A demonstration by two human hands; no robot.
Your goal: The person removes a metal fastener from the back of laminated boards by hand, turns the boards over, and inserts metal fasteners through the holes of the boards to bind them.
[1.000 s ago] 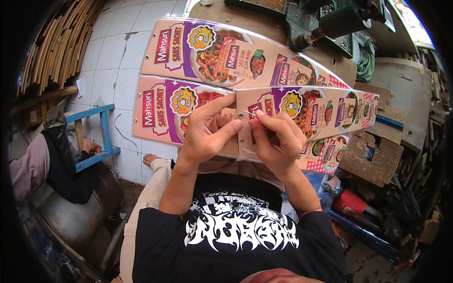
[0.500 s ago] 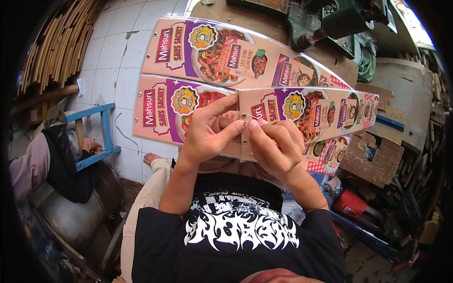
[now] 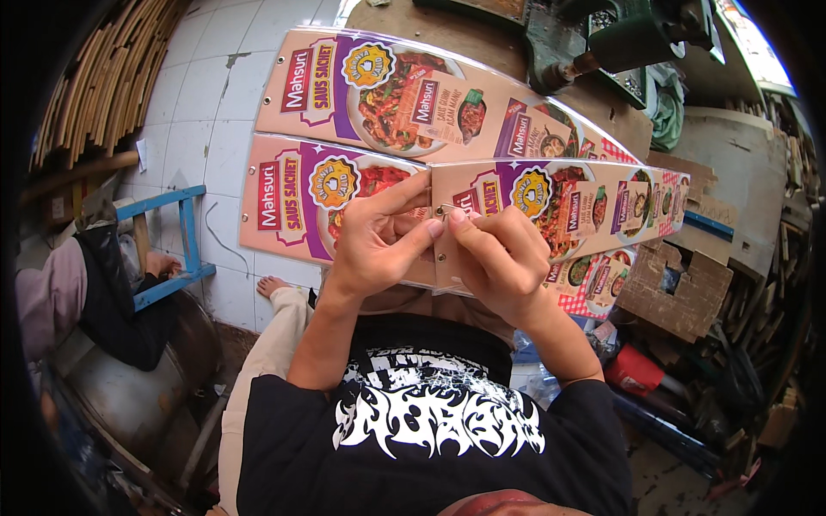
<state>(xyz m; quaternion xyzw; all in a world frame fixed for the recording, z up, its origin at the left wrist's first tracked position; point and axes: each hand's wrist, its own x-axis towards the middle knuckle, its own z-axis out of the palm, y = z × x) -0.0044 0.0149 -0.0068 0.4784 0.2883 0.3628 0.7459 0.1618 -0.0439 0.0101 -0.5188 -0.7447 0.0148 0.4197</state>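
Note:
A long printed board [image 3: 482,185] with food pictures and a clear glossy cover lies over my lap, metal eyelets along its left edge. At that edge my left hand [image 3: 374,241] is closed, its thumb tip beside the upper eyelet [image 3: 440,210] and its index finger along the top corner. My right hand [image 3: 512,258] pinches a thin metal wire [image 3: 454,206] between thumb and forefinger at the same eyelet. Both thumb tips nearly meet; the lower wire end is hidden by my fingers. Beneath and beyond lie similar boards, including a far one [image 3: 323,116].
A green machine [image 3: 619,56] stands on the bench at the far right. Wooden strips [image 3: 95,77] are stacked far left. A blue frame [image 3: 194,228] and a metal drum [image 3: 129,365] sit at the left, near another person's hand. Brown scrap board [image 3: 671,288] lies right.
The view has shifted slightly. My right-hand fingers have tilted a little at the wire, while both hands stay at the same eyelet.

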